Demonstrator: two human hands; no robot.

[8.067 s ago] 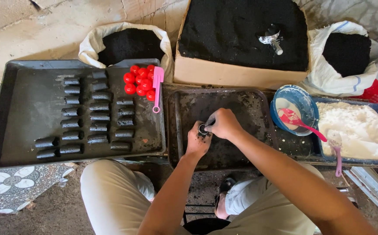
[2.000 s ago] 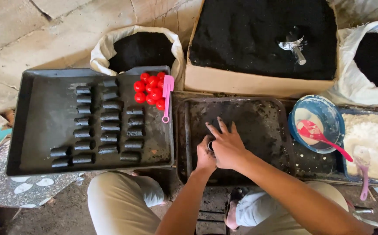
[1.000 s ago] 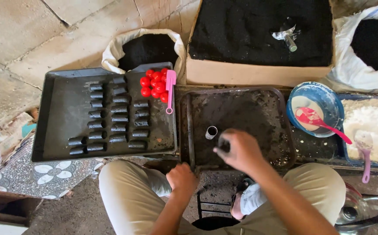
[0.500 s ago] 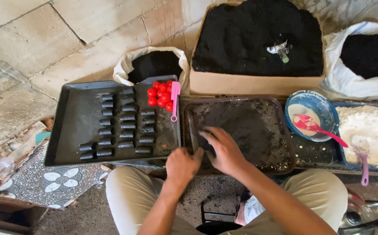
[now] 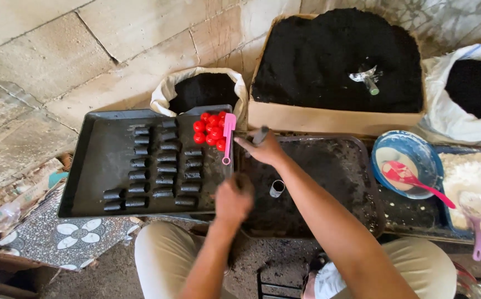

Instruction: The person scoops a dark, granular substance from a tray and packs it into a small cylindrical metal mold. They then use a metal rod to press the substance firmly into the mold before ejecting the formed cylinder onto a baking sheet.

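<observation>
Both hands work over a dark, powder-coated metal tray (image 5: pixel 357 166) set low in front of the seated person. Right hand (image 5: pixel 264 149) is closed around a short dark cylinder (image 5: pixel 260 134), pinched near the tray's far left corner with its long axis tilted up and away from the wrist. Left hand (image 5: pixel 233 198) is curled into a loose fist at the tray's near left edge; it is blurred, so whether it grips anything I cannot tell. Between the two hands, slightly to the right, a small open metal tube (image 5: pixel 277 188) stands upright on the tray, nearer the left hand than the right. Just to the left lies a larger black tray (image 5: pixel 93 166) carrying rows of finished black cylinders (image 5: pixel 163 169) lying on their sides, long axes running left to right, with a cluster of red caps (image 5: pixel 210 128) and a pink scoop (image 5: pixel 228 135) at its far right corner, close to the held cylinder.
</observation>
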